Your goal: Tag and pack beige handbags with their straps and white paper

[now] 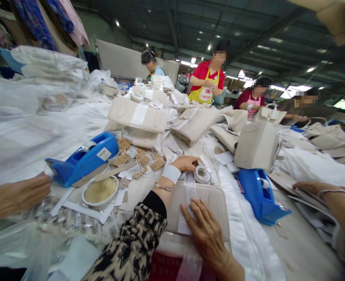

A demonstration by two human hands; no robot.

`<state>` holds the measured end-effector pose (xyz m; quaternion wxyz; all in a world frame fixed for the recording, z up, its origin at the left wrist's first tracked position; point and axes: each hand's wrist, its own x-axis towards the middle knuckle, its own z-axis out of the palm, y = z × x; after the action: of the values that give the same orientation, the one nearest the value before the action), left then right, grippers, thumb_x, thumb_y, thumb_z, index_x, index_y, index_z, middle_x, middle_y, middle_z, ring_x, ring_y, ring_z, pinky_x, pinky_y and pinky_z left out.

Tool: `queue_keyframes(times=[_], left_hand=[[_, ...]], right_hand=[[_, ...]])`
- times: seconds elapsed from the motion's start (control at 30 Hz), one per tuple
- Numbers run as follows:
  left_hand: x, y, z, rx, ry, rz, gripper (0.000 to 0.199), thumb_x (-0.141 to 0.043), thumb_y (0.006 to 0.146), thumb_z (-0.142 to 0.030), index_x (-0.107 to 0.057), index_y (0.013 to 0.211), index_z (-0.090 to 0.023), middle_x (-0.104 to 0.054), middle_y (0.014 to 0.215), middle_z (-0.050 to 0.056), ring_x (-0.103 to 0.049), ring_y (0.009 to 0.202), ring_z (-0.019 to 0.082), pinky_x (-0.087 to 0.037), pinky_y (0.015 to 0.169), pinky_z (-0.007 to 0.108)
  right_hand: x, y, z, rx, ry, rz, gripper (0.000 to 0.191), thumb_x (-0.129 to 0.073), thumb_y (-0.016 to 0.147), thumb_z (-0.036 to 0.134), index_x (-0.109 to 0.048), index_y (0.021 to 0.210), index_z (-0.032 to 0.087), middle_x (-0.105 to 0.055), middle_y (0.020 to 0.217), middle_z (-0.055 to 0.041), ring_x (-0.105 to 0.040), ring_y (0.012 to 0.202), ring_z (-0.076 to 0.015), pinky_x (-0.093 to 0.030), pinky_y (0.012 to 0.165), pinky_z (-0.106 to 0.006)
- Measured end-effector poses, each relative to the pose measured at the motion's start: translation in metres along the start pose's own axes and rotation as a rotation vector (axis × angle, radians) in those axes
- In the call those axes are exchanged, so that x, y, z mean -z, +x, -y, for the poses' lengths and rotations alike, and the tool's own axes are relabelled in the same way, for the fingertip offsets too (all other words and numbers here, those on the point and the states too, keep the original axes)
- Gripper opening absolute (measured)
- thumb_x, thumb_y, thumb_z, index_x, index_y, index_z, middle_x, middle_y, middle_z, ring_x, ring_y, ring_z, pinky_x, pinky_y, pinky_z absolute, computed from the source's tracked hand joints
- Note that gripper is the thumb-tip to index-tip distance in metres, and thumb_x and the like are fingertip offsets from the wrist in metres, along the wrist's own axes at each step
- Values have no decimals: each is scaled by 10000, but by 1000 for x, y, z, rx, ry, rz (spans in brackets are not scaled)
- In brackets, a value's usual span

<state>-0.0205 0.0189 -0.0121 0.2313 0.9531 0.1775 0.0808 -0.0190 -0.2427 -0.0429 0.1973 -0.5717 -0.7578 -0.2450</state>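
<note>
Past a patterned sleeve [128,238], resting a spread right hand [204,226] on a beige bag [211,196], with no telling the grip of the left hand [185,163]; likely light, yielding, best lifted by both sides.

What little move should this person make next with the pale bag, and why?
Probably slide the right hand along the translucent strip to smooth it against the pale bag: that hand already lies spread over both, and the strip runs across the bag's top face. The left hand is by the wrapped coil; its grip is unclear.
</note>
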Motion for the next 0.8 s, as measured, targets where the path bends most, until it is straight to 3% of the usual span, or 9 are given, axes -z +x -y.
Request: queue_keyframes(times=[0.13,0.23,0.37,0.47,0.6,0.7,0.8], left_hand=[[9,-6,-12,66,69,-157,249,-578,792,-240,-683,1014,-196,-713,1067,40,-641,987,201,-495,850,271],[21,-17,-26,101,128,-298,228,-498,851,-186,-682,983,-163,-693,1072,84,-627,1022,215,-493,879,313],[26,-58,-45,37,186,-341,220,-479,861,-133,-698,852,-149,-698,958,106,-628,982,230,-490,903,356],[12,-103,-55,-98,214,-263,204,-500,880,-152,-701,847,-164,-703,975,85,-614,1012,208,-460,988,347],[-20,-147,-54,-359,216,-234,363,-449,927,-122,-569,1267,-156,-564,1360,83,-442,1317,176,-332,1156,335],[-36,-158,-48,-434,233,-249,434,-412,959,-134,-440,1392,-144,-435,1480,119,-339,1405,197,-317,1177,389],[-39,-157,-46,-439,261,-252,391,-407,975,-154,-471,1361,-153,-480,1423,127,-396,1361,213,-342,1158,411]], right_hand=[[0,-12,9,-41,-6,2,389,-524,939,230,-565,1325,199,-560,1291,-153,-403,1352,-356,-378,1064,-601],[0,-15,14,-70,-27,-36,426,-630,884,262,-577,1304,213,-567,1278,-155,-405,1354,-359,-350,1077,-620],[-2,-17,15,-99,-19,-28,498,-680,847,223,-554,1329,235,-577,1263,-142,-393,1364,-352,-331,1086,-629],[-4,-20,16,-110,6,-8,522,-687,845,223,-539,1345,241,-565,1278,-145,-388,1367,-350,-335,1080,-629],[-3,-19,17,-138,25,11,523,-676,856,223,-530,1358,236,-554,1270,-161,-398,1363,-335,-359,1073,-602],[4,-16,14,-148,69,54,503,-646,875,212,-529,1363,232,-557,1261,-155,-393,1367,-320,-356,1083,-588],[19,-24,10,-136,145,116,471,-559,901,155,-525,1365,225,-570,1270,-140,-403,1363,-291,-355,1092,-581]])
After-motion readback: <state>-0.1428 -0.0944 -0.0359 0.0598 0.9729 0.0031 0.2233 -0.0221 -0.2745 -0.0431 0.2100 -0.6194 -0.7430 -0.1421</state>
